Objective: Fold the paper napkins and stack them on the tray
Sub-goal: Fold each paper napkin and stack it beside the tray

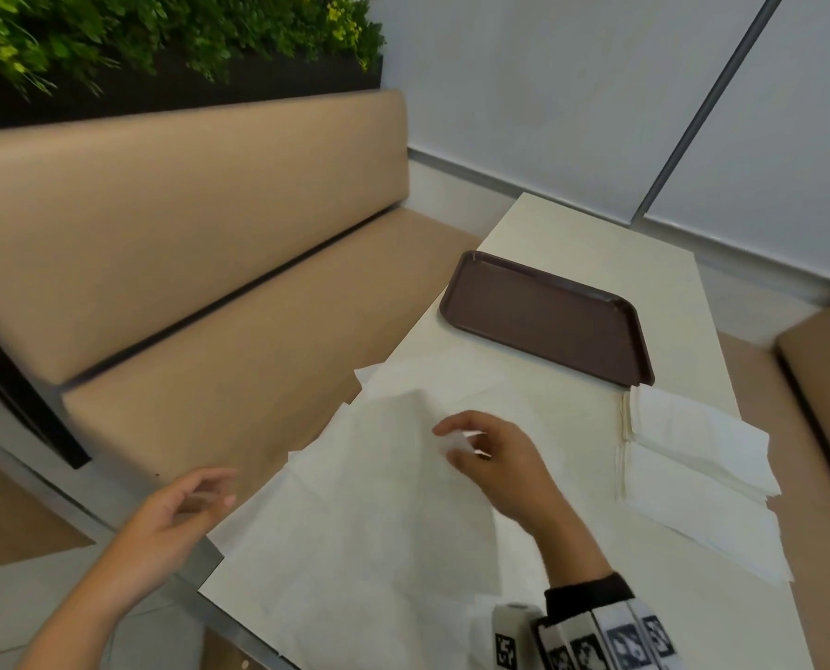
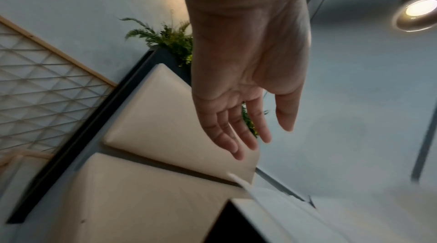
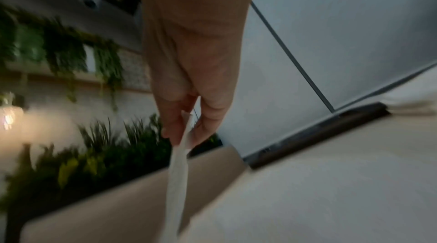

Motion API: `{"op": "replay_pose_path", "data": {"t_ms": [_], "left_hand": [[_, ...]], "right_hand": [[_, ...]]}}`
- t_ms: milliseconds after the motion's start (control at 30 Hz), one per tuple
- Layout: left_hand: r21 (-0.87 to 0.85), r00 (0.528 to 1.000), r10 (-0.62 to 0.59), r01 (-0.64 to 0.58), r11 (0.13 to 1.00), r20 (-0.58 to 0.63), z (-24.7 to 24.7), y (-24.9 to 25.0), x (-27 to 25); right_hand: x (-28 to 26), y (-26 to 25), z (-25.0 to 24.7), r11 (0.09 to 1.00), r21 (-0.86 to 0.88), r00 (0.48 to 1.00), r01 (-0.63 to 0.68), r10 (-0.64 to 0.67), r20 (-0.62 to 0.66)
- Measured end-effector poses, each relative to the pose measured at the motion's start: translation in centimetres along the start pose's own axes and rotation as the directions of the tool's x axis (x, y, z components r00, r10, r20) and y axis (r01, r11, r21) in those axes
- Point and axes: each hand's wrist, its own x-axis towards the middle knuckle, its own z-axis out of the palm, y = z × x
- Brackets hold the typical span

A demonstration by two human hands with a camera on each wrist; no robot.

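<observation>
- The cushioned bench (image 1: 200, 263) is located beside the table (image 1: 572, 244).
- A large unfolded napkin (image 1: 364, 515) is spread on the near part of the table, overhanging its left edge.
- The brown tray (image 1: 548, 316) is placed on the far part of the table; nothing is seen in it.
- A stack of napkins (image 1: 698, 476) is laid just beside the tray's near right corner.
- The right hand (image 1: 495, 456) is held over the unfolded napkin; a raised corner is pinched between its fingers (image 3: 172, 127).
- The left hand (image 1: 181, 510) is held beyond the table's left edge, fingers (image 2: 236, 135) relaxed, nothing grasped.
</observation>
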Motion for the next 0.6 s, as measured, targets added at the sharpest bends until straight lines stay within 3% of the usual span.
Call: {"op": "replay_pose_path", "data": {"t_ms": [67, 167, 267, 333, 433, 600], "left_hand": [[-0.012, 0.998, 0.064, -0.064, 0.998, 0.011, 1.4, 2.1, 0.8], [-0.134, 0.969, 0.172, -0.150, 0.980, 0.177, 3.7, 5.7, 2.4], [-0.464, 0.872, 0.262, -0.046, 0.885, 0.413, 7.1, 9.3, 3.4], [-0.590, 0.795, 0.314, 0.068, 0.804, 0.519, 9.4, 11.9, 3.0], [-0.646, 0.770, 0.260, 0.246, 0.722, 0.583, 12.1, 14.9, 1.7], [-0.567, 0.750, 0.168, 0.312, 0.762, 0.639, 15.9, 18.0, 1.1]], "right_hand": [[-1.2, -2.9, -2.1, 0.986, 0.124, 0.992, 0.114, -0.118, 0.031], [-3.7, -6.9, -5.8, 0.922, 0.310, 0.965, 0.232, -0.257, 0.042], [-5.7, -8.9, -8.8, 0.849, 0.410, 0.940, 0.334, -0.332, -0.079], [-6.4, -8.6, -10.4, 0.863, 0.343, 0.925, 0.370, -0.308, -0.223], [-7.1, -7.3, -12.2, 0.962, 0.085, 0.869, 0.260, -0.195, -0.455], [-7.9, -5.8, -13.2, 0.979, -0.187, 0.702, 0.083, -0.191, -0.686]]}}
